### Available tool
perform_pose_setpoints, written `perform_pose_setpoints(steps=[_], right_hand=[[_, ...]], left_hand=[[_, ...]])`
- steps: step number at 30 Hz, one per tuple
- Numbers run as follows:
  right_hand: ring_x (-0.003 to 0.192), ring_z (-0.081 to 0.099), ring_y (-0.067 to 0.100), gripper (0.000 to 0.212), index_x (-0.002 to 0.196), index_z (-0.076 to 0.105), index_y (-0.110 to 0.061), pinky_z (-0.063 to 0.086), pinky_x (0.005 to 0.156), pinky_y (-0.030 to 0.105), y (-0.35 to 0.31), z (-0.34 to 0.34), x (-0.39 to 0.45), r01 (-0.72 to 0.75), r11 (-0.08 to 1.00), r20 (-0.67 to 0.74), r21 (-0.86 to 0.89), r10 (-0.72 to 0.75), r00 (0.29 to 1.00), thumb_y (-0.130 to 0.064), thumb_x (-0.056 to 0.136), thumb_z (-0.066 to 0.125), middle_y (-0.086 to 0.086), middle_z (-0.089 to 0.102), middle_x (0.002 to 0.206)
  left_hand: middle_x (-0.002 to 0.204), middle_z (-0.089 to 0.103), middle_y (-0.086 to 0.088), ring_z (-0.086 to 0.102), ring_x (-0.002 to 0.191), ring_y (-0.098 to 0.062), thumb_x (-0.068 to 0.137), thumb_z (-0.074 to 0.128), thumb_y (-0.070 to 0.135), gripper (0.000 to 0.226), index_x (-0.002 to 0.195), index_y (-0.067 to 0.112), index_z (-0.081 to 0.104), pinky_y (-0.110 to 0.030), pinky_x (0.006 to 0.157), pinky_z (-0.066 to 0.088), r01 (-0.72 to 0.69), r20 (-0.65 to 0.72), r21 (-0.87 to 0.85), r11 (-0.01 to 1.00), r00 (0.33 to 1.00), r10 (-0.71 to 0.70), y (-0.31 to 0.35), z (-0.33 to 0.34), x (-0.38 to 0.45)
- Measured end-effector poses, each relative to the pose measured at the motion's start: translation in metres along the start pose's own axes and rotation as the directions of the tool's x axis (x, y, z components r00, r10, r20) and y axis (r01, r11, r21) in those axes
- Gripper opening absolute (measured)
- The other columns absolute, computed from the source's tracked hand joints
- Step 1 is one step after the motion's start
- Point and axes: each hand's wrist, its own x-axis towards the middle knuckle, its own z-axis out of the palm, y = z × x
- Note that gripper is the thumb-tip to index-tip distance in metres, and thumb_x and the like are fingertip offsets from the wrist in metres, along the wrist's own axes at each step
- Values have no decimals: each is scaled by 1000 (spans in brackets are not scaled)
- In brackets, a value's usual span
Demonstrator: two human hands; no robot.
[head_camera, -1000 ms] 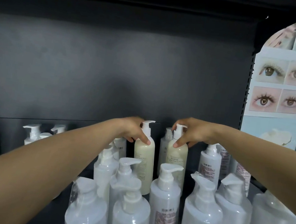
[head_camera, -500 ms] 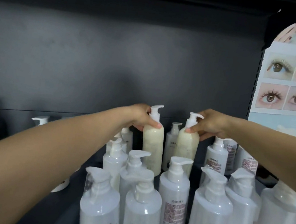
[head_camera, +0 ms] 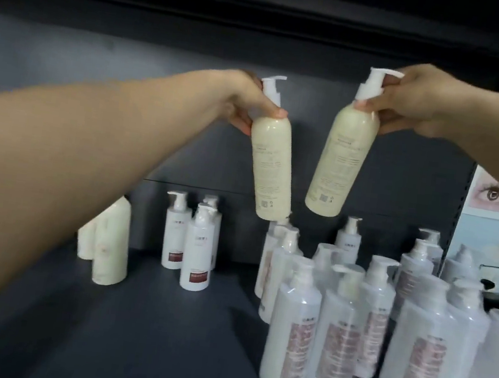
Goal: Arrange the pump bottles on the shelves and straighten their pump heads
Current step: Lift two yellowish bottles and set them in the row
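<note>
Two cream-coloured pump bottles hang in the air above the dark shelf. My left hand grips the neck of the left cream bottle, which tilts slightly with its base to the right. My right hand holds the right cream bottle by its white pump neck, base swung to the left. Both pump heads point roughly rightward. The two bottle bases hang close together without touching.
Several plastic-wrapped white pump bottles crowd the shelf's right half. Three white bottles with red labels stand mid-left, and cream bottles stand partly behind my left forearm. A poster with an eye picture lies at the right edge.
Both hands have lifted their cream bottles off the shelf, up and clear above the standing bottles. The view has tilted down, showing more shelf surface.
</note>
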Motion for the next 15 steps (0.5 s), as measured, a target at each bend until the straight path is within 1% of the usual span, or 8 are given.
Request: perform_pose_setpoints(steps=[1,4,5,7,9,12,13,15], right_hand=[[84,71,16,39,118,56,-9,59,63,28,-13,16,-7,6,1000,23,15,-6,1000,-10,81,71,7,69,101],[80,71,15,29,109,58,-10,60,58,26,-43,73,-29,3,999,104,42,-7,995,-8,83,69,6,70,98],[79,71,15,24,105,59,-11,59,59,27,-49,95,-36,-7,999,132,51,0,991,-7,83,69,6,70,99],[80,70,16,21,99,58,-12,59,66,30,-56,140,-49,-37,997,189,71,23,982,-7,82,70,8,70,103],[84,69,19,24,102,58,-11,59,74,33,-59,186,-63,-76,995,235,68,59,970,-6,82,70,11,69,108],[94,69,25,33,112,59,-2,59,78,39,-61,252,-83,-131,990,282,51,111,953,-5,81,70,17,67,114],[99,68,28,36,114,59,1,58,83,42,-62,271,-88,-146,988,289,48,127,949,-5,81,71,19,66,117],[107,65,31,42,118,57,4,55,89,45,-63,304,-95,-176,983,302,51,153,941,-5,80,72,22,63,121]], left_hand=[[113,62,-13,65,88,-24,81,70,15,38,113,8,50,-34,79,55,19,1,17,1000,1000,-19,-6,-16,-11],[129,54,-15,65,87,-26,79,72,15,53,125,3,48,-37,78,54,85,-10,78,993,996,-84,-37,-64,-39],[132,52,-15,65,88,-27,79,72,14,54,126,3,48,-37,78,53,108,-7,107,988,994,-108,-49,-78,-49],[132,51,-16,63,93,-30,79,72,14,52,124,2,47,-38,82,53,149,-3,169,974,989,-151,-78,-103,-68],[131,51,-17,61,94,-31,79,73,15,52,121,2,47,-38,85,54,194,-7,241,951,980,-198,-112,-124,-83],[131,51,-19,60,91,-28,78,74,15,59,127,0,45,-38,83,54,246,24,299,922,964,-265,-162,-147,-101],[131,51,-19,59,94,-28,78,74,15,58,127,0,45,-38,84,54,258,29,308,916,959,-280,-177,-152,-106],[132,50,-16,58,106,-29,78,74,14,60,129,1,44,-38,85,54,283,36,300,911,951,-307,-209,-160,-114]])
